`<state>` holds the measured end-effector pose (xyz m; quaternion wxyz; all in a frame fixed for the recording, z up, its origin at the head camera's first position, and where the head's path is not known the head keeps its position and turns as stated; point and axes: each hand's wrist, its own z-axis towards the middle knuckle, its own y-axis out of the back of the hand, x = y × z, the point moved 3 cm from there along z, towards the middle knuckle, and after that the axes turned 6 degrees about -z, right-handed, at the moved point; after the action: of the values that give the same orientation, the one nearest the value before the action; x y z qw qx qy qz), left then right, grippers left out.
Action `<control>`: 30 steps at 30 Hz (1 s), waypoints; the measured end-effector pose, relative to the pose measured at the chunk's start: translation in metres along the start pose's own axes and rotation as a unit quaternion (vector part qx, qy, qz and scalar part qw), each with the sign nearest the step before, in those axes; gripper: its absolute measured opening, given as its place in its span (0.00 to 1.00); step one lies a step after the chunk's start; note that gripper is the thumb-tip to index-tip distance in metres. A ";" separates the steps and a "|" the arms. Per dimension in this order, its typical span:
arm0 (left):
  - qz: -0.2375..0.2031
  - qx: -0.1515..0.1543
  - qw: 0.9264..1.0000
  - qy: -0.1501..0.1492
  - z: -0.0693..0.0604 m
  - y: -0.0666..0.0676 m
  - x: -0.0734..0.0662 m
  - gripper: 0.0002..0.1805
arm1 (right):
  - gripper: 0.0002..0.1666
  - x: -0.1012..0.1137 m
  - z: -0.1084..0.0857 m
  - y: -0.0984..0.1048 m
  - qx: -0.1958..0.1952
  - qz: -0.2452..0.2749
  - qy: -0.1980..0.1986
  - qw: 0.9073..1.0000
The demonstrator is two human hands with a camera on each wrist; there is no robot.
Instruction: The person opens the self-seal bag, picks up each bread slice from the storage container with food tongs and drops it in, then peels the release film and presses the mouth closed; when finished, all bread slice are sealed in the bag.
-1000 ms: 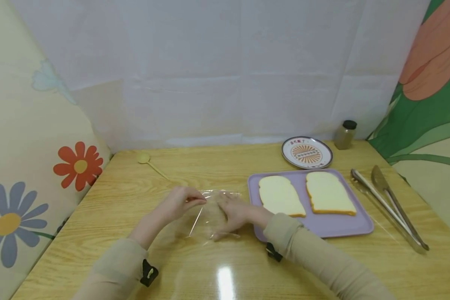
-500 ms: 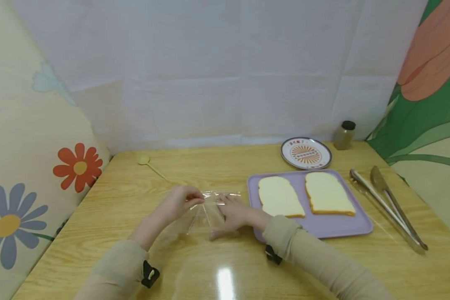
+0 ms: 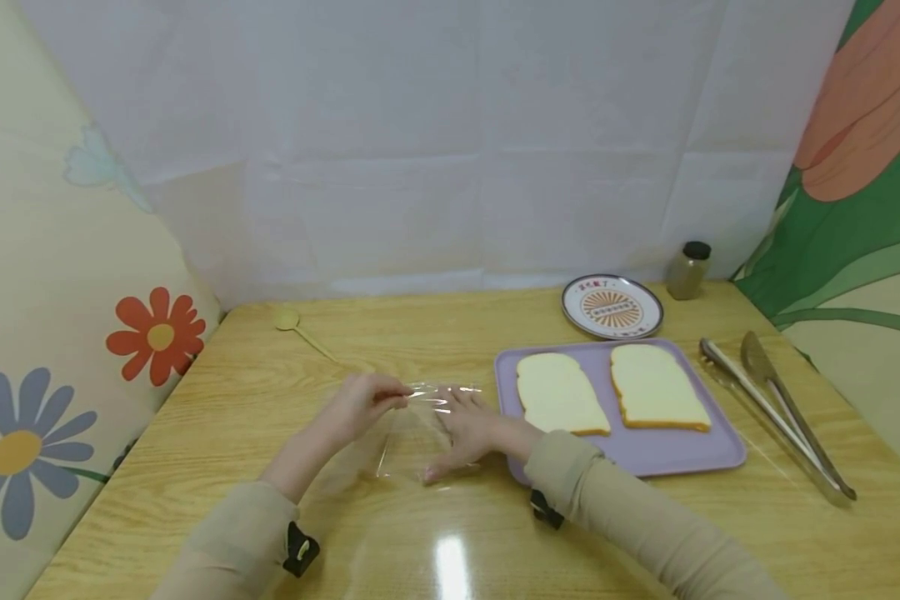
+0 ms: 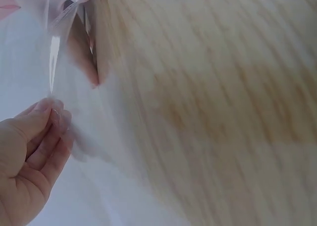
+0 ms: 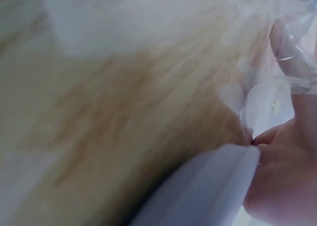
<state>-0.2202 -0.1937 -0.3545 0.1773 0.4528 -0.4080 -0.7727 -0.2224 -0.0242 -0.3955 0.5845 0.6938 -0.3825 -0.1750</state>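
Note:
A clear, thin plastic piece (image 3: 411,442), a sheet or bag I cannot tell which, lies on the wooden table between the hands. My left hand (image 3: 362,406) pinches its far left edge between thumb and fingertips. In the left wrist view, the plastic (image 4: 55,47) rises taut and creased from the fingertips of the left hand (image 4: 32,161). My right hand (image 3: 467,432) rests on the plastic's right side with fingers spread and thumb toward the near edge. Glossy folds show around its fingertips. In the right wrist view, crinkled plastic (image 5: 292,52) surrounds part of the right hand (image 5: 287,181).
Right of the hands lies a purple tray (image 3: 675,457) with two bread slices (image 3: 562,392). Behind it are a patterned plate (image 3: 613,307) and a black-capped jar (image 3: 687,273). Metal tongs (image 3: 780,417) lie far right; a gold spoon (image 3: 303,332) lies back left.
The plastic's creases and glints have shifted, and it looks flatter between the hands than half a second ago. Both hands stay nearly in place.

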 end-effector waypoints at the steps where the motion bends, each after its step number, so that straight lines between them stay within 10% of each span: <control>1: 0.006 -0.002 1.000 -0.004 0.000 0.000 0.000 0.06 | 0.65 0.000 0.000 0.000 0.000 -0.004 0.000 1.000; 14: 0.117 0.009 0.992 -0.053 0.007 0.003 -0.020 0.07 | 0.66 0.002 0.000 0.000 0.014 -0.045 -0.014 0.999; 20: 0.102 0.044 0.992 -0.052 0.005 0.003 -0.018 0.09 | 0.68 0.001 -0.001 0.000 0.014 -0.030 -0.007 0.999; 30: 0.079 0.007 0.995 -0.064 0.006 0.005 -0.015 0.01 | 0.62 0.002 -0.004 0.002 0.000 -0.027 0.004 1.000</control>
<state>-0.2175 -0.1844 -0.3409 0.2083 0.3702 -0.4586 -0.7806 -0.2190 -0.0227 -0.3920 0.5812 0.7047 -0.3611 -0.1878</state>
